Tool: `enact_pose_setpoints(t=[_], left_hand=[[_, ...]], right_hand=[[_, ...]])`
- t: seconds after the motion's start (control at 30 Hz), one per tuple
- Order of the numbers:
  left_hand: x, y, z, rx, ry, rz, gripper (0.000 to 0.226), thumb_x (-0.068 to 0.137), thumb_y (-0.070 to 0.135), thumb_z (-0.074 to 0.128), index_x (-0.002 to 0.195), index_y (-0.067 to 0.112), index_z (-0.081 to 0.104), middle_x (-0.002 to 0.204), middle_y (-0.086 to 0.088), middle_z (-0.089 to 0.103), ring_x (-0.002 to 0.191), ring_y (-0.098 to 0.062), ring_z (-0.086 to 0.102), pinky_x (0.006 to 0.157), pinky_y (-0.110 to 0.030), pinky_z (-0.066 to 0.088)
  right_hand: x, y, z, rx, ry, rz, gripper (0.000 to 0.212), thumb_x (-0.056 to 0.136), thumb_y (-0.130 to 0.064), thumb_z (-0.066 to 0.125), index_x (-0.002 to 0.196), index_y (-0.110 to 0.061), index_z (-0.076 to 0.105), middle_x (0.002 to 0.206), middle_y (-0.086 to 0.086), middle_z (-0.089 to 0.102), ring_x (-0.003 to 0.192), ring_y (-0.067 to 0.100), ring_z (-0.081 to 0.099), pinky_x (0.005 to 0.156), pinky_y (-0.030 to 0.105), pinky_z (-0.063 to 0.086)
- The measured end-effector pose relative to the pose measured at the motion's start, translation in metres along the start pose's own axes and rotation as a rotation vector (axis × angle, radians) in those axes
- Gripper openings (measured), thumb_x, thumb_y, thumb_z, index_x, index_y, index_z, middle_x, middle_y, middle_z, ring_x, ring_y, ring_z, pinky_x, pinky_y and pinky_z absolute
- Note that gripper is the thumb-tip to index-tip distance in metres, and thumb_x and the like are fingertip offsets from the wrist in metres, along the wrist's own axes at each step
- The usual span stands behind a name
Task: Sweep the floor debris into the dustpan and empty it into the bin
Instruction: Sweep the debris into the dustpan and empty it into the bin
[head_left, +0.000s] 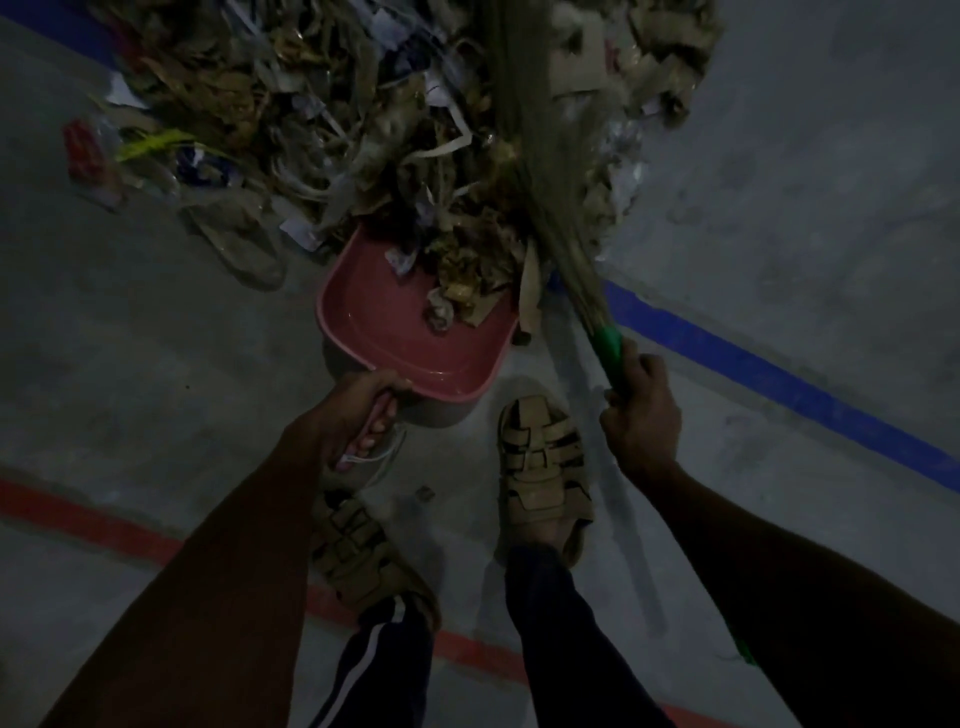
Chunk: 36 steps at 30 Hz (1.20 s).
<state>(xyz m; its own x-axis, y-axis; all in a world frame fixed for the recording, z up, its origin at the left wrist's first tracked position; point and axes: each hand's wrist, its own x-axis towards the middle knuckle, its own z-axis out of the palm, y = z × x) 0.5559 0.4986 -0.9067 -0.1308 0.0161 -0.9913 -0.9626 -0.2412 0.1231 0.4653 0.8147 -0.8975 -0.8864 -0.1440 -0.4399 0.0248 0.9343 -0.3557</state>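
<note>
A pink dustpan (374, 322) lies on the grey floor, its mouth pushed against a big pile of debris (322, 98) made of paper strips, cardboard scraps and dry leaves. Some scraps lie inside the pan on its right side. My left hand (358, 415) grips the dustpan's handle at its near edge. My right hand (641, 415) holds the green handle of a grass broom (550, 208). The broom's bristles slant up across the pile's right part and are blurred. No bin is in view.
A blue floor line (779, 384) runs diagonally at the right, a red floor line (93, 525) across the lower left. My two feet in tan sandals (540, 467) stand just behind the dustpan. A small scrap (425, 493) lies between them.
</note>
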Motion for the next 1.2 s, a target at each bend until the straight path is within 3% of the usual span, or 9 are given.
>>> enact_pose_setpoints(t=[0.13, 0.3, 0.47, 0.67, 0.83, 1.0, 1.07, 1.2], left_hand=[[0.004, 0.003, -0.001, 0.03, -0.008, 0.02, 0.048, 0.09, 0.038, 0.056, 0.051, 0.013, 0.045, 0.046, -0.006, 0.031, 0.03, -0.017, 0.024, 0.037, -0.012, 0.019], [0.003, 0.006, -0.006, 0.032, -0.01, 0.027, 0.049, 0.092, 0.036, 0.054, 0.051, 0.013, 0.045, 0.047, -0.007, 0.03, 0.029, -0.017, 0.024, 0.037, -0.012, 0.018], [0.0, 0.013, -0.01, 0.057, 0.034, 0.017, 0.049, 0.089, 0.038, 0.059, 0.05, 0.012, 0.047, 0.045, -0.007, 0.033, 0.031, -0.017, 0.024, 0.038, -0.014, 0.018], [-0.004, 0.026, -0.002, 0.062, 0.064, 0.036, 0.049, 0.089, 0.037, 0.061, 0.049, 0.012, 0.047, 0.045, -0.006, 0.034, 0.033, -0.017, 0.025, 0.038, -0.015, 0.019], [-0.003, 0.039, 0.007, 0.055, 0.069, 0.059, 0.05, 0.089, 0.035, 0.061, 0.047, 0.013, 0.048, 0.044, -0.005, 0.034, 0.031, -0.017, 0.025, 0.039, -0.015, 0.019], [-0.005, 0.044, 0.005, 0.1, 0.085, 0.073, 0.047, 0.09, 0.035, 0.061, 0.05, 0.011, 0.047, 0.045, -0.006, 0.033, 0.033, -0.017, 0.025, 0.039, -0.016, 0.019], [-0.004, 0.044, 0.003, 0.112, 0.093, 0.07, 0.048, 0.089, 0.035, 0.061, 0.05, 0.012, 0.047, 0.045, -0.006, 0.033, 0.034, -0.017, 0.025, 0.039, -0.016, 0.019], [-0.002, 0.04, 0.001, 0.125, 0.092, 0.103, 0.049, 0.089, 0.034, 0.06, 0.047, 0.013, 0.047, 0.045, -0.005, 0.032, 0.033, -0.016, 0.025, 0.041, -0.016, 0.018]], right_hand=[[-0.012, 0.004, 0.007, -0.063, -0.021, -0.133, 0.071, 0.078, -0.012, 0.056, 0.147, -0.016, 0.041, 0.121, 0.012, 0.05, 0.083, 0.032, 0.059, 0.057, 0.028, 0.039], [0.003, 0.002, -0.002, 0.016, 0.179, -0.054, 0.079, 0.077, 0.003, 0.061, 0.15, -0.02, 0.039, 0.125, 0.012, 0.05, 0.084, 0.025, 0.058, 0.059, 0.029, 0.042], [0.038, 0.006, -0.018, -0.051, 0.288, 0.064, 0.077, 0.077, -0.008, 0.057, 0.15, -0.018, 0.037, 0.126, 0.015, 0.047, 0.086, 0.033, 0.055, 0.057, 0.032, 0.036], [0.054, 0.007, -0.018, -0.109, 0.145, 0.095, 0.076, 0.081, -0.006, 0.061, 0.15, -0.017, 0.033, 0.124, 0.015, 0.043, 0.09, 0.038, 0.054, 0.059, 0.035, 0.039], [0.029, 0.006, -0.007, -0.072, 0.076, 0.041, 0.077, 0.083, -0.006, 0.063, 0.152, -0.017, 0.032, 0.122, 0.011, 0.045, 0.076, 0.016, 0.041, 0.057, 0.027, 0.03], [-0.001, 0.017, 0.003, -0.06, -0.023, -0.029, 0.072, 0.082, -0.007, 0.064, 0.148, -0.013, 0.037, 0.121, 0.01, 0.046, 0.083, 0.032, 0.055, 0.053, 0.034, 0.045], [-0.008, 0.018, 0.003, -0.051, -0.009, -0.05, 0.07, 0.081, -0.007, 0.062, 0.147, -0.012, 0.038, 0.121, 0.011, 0.046, 0.082, 0.033, 0.056, 0.053, 0.034, 0.045], [-0.006, 0.013, -0.003, 0.008, 0.171, -0.03, 0.07, 0.082, -0.003, 0.061, 0.147, -0.015, 0.039, 0.12, 0.013, 0.049, 0.077, 0.021, 0.05, 0.053, 0.022, 0.033]])
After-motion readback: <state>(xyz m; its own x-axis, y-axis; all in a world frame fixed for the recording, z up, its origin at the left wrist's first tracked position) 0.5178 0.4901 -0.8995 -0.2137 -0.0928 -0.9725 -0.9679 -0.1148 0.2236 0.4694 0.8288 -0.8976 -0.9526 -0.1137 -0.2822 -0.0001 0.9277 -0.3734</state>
